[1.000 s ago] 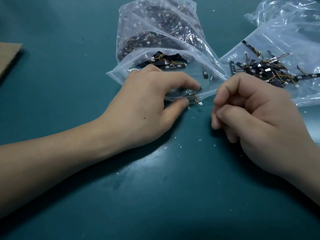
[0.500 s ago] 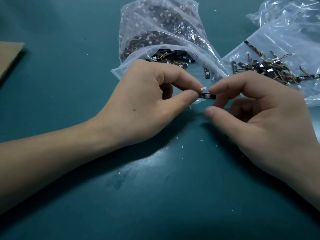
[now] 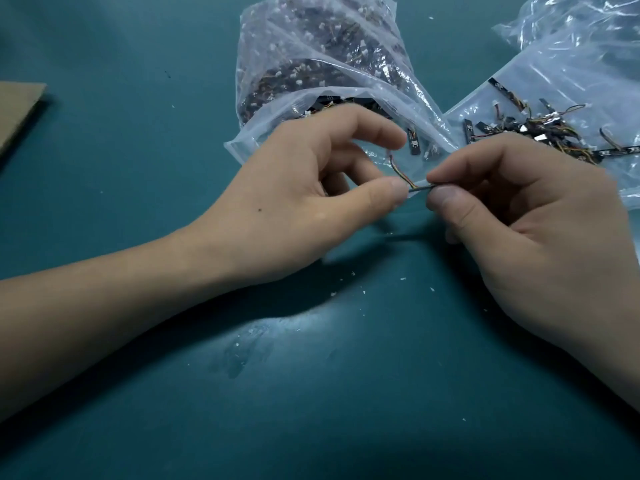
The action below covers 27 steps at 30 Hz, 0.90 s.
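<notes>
table (image 3: 138,410): teal, smooth, matt with a dull sheen | middle bag (image 3: 311,64), right bag (image 3: 571,64): thin clear plastic, glossy, crinkled | cardboard (image 3: 17,109): brown, matt, papery | wires (image 3: 398,171): smooth coloured plastic sheath | strip (image 3: 420,187): thin, dark, matt | loose parts (image 3: 540,128): matt black, white plastic plugs

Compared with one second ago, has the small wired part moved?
Yes. The wired part has come slightly rightward, out of the open bag mouth. The left hand and right hand now pinch it between them.
</notes>
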Each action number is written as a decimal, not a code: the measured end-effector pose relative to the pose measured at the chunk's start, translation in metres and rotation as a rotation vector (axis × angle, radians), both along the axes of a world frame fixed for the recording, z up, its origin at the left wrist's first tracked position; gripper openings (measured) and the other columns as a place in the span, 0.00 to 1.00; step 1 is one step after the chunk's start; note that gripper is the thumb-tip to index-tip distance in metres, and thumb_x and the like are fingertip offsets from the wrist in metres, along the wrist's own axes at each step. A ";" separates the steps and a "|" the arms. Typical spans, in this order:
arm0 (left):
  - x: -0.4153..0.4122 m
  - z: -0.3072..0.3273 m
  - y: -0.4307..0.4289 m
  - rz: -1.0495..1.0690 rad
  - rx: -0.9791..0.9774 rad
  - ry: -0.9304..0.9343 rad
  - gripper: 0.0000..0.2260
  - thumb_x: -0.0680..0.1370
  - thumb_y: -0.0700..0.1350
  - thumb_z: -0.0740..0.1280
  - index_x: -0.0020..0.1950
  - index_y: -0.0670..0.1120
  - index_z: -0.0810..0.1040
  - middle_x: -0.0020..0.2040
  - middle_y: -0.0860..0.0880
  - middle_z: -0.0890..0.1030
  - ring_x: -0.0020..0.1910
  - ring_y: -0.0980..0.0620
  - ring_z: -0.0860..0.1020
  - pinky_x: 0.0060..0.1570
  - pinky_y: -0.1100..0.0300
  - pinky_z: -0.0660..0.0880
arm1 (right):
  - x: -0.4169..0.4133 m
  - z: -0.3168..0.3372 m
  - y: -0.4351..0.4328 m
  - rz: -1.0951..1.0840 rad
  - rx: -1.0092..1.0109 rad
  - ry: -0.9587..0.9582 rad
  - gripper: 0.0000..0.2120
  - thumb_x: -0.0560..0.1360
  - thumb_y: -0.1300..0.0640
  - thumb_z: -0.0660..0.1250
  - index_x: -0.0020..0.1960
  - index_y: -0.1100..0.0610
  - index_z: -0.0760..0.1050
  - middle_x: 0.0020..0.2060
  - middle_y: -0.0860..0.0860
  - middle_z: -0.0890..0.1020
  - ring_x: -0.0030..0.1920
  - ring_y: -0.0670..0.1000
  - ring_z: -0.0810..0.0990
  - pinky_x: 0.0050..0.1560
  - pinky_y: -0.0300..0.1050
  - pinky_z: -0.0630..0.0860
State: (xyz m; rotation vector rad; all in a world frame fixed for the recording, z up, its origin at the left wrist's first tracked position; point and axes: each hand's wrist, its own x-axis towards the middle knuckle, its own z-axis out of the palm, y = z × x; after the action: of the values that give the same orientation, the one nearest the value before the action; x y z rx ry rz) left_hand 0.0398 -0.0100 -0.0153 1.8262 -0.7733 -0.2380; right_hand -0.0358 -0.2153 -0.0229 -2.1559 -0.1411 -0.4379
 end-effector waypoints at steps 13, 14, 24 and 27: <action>-0.001 0.002 0.000 0.080 0.124 -0.307 0.06 0.75 0.48 0.78 0.50 0.52 0.84 0.38 0.69 0.76 0.35 0.62 0.74 0.38 0.75 0.66 | -0.001 0.000 0.000 -0.011 0.011 -0.005 0.07 0.79 0.52 0.70 0.49 0.40 0.78 0.40 0.43 0.83 0.33 0.54 0.80 0.34 0.53 0.77; -0.001 0.003 0.001 0.076 0.131 -0.314 0.07 0.75 0.48 0.78 0.50 0.52 0.84 0.38 0.70 0.76 0.35 0.63 0.74 0.38 0.75 0.66 | -0.001 0.000 0.000 -0.017 0.013 -0.005 0.07 0.79 0.52 0.70 0.49 0.40 0.78 0.40 0.43 0.83 0.33 0.55 0.80 0.34 0.54 0.77; -0.003 0.003 0.000 0.124 0.155 -0.351 0.03 0.77 0.45 0.75 0.48 0.53 0.84 0.34 0.72 0.75 0.31 0.65 0.74 0.34 0.76 0.66 | -0.002 0.001 0.003 -0.020 0.026 0.016 0.04 0.78 0.52 0.72 0.47 0.44 0.78 0.38 0.45 0.83 0.31 0.54 0.80 0.31 0.47 0.76; -0.002 0.003 0.001 0.133 0.161 -0.351 0.03 0.77 0.45 0.75 0.47 0.53 0.84 0.34 0.71 0.75 0.32 0.65 0.74 0.34 0.76 0.66 | -0.002 0.001 0.003 -0.003 0.016 0.024 0.03 0.77 0.52 0.72 0.47 0.45 0.78 0.39 0.48 0.84 0.31 0.54 0.80 0.32 0.53 0.76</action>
State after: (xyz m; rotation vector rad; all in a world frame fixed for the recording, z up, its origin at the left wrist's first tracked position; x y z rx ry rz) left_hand 0.0374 -0.0090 -0.0122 2.0944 -0.8886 0.1148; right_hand -0.0383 -0.2125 -0.0220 -2.1447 -0.1202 -0.4140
